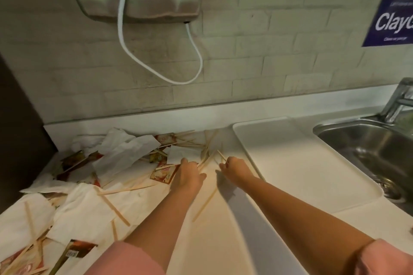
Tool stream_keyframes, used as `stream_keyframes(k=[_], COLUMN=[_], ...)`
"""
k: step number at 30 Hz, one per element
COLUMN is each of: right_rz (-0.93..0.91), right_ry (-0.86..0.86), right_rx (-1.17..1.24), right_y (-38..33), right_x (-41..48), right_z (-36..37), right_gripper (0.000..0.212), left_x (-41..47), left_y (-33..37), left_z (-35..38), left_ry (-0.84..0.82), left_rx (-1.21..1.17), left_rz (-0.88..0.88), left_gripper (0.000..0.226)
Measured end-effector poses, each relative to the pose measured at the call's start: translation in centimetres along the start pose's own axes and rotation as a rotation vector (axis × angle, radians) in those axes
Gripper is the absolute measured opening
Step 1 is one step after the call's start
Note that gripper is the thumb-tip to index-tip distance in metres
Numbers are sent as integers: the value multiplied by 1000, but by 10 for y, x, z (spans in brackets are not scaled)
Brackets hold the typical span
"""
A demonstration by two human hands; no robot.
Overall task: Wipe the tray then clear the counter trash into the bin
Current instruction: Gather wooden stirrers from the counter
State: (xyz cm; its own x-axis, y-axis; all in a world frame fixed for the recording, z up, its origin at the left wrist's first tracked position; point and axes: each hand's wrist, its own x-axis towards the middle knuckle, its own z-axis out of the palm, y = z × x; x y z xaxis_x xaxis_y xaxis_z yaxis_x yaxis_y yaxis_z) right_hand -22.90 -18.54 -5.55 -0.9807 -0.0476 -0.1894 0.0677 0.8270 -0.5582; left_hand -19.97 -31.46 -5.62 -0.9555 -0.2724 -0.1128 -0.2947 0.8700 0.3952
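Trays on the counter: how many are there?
1. The white tray lies flat on the counter beside the sink, just right of the right hand and the napkins. None seems hidden.

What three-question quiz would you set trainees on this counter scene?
1. True or false: the tray lies between the trash and the sink.
2. The right hand pinches: A a napkin, B a wooden stick, C a sachet.
3. On which side of the tray does the trash lie?
Key: 1 true; 2 B; 3 its left.
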Motion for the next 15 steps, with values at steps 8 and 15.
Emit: stream_keyframes(k=[8, 15], right_rz=[35, 41], right_ry=[37, 50], right_rx=[9, -47], right_y=[-2, -1], right_x=[22, 27], right_z=[1, 0], right_gripper=[39, 26], left_x=[18, 23], left_y=[9, 5], left_z=[4, 2], left_ry=[58, -7], left_rx=[124, 53], left_rz=[-27, -70], left_gripper=[17, 13])
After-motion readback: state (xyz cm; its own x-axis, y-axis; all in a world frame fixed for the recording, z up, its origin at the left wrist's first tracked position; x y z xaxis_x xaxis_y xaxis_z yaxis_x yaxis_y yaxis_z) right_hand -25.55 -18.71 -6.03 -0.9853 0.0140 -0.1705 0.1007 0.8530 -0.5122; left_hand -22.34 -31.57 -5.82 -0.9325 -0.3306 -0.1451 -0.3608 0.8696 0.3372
